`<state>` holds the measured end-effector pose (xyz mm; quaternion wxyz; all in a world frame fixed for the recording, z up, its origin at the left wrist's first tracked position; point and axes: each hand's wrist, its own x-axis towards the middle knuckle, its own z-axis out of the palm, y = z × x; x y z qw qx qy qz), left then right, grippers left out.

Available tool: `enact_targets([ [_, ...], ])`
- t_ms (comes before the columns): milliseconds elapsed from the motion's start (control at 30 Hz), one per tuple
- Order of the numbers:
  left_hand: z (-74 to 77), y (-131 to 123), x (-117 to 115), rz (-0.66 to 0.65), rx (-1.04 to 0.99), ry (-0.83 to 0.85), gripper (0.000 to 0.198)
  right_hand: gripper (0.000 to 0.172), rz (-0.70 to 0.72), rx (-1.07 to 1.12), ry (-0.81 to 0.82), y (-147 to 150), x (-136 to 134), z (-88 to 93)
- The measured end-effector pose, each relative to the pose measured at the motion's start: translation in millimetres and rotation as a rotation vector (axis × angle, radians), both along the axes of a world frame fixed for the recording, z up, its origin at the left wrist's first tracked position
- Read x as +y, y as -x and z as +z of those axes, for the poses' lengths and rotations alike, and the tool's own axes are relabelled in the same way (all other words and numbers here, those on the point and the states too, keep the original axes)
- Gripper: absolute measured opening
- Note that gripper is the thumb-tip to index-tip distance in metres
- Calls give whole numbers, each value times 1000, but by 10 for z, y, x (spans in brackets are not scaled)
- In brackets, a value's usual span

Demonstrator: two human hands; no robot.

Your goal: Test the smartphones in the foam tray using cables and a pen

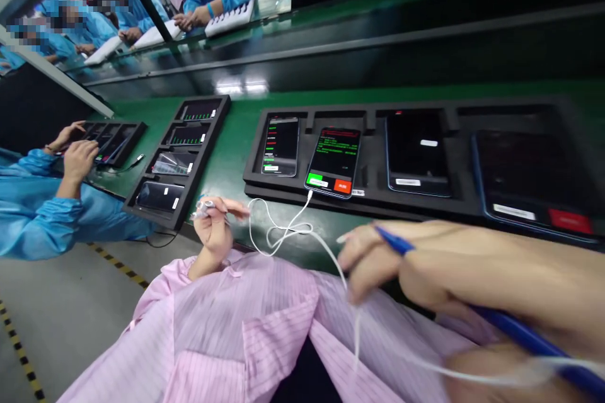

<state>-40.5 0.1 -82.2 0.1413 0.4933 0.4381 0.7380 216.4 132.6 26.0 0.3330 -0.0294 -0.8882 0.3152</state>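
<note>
My left hand point(213, 230), in a pink sleeve, is closed around a small silvery object point(204, 208) whose kind I cannot make out; one finger points right. My right hand point(378, 261) is blurred, its fingers bent beside a white cable point(331, 249); whether it grips the cable is unclear. A blue strip point(396, 240) crosses this hand. The cable loops between my hands and plugs into the bottom of a phone point(332, 160) showing green text and green and red buttons. This phone rests tilted on a black foam tray point(373, 201), near another lit phone point(280, 146).
Dark-screened phones point(418, 151) lie further right in the tray. A second tray point(177, 208) with several phones stands left on the green bench point(236, 157). Beyond it, a co-worker's hands point(80, 154) work over another tray. Several people in blue sit across the bench.
</note>
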Motion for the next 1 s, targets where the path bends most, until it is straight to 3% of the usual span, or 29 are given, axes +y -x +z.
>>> enact_targets([
  [67, 126, 13, 62, -122, -109, 65, 31, 33, 254, -57, 56, 25, 110, -135],
  [133, 211, 5, 132, -202, -134, 101, 35, 19, -9, 52, 62, 117, 208, -386],
  [200, 257, -25, 211, -288, -107, 159, 38, 12, -235, 64, -81, 237, 276, -678],
  [333, 249, -99, 387, -478, 57, 315, 38, 7, -358, -64, -245, 396, 292, -1051],
  [500, 70, -127, 573, -647, 40, 471, 44, 21, -426, 41, -234, 424, 188, -1084],
  [633, -7, -101, 599, -629, 43, 589, 43, 22, -442, 53, -272, 440, 170, -1116],
  [833, 86, -138, 584, -660, 357, 554, 34, 32, -711, 142, -269, 416, 285, -1220],
  [1000, 48, -156, 600, -521, 621, 499, 33, 33, -760, 74, -283, 446, 328, -1298],
])
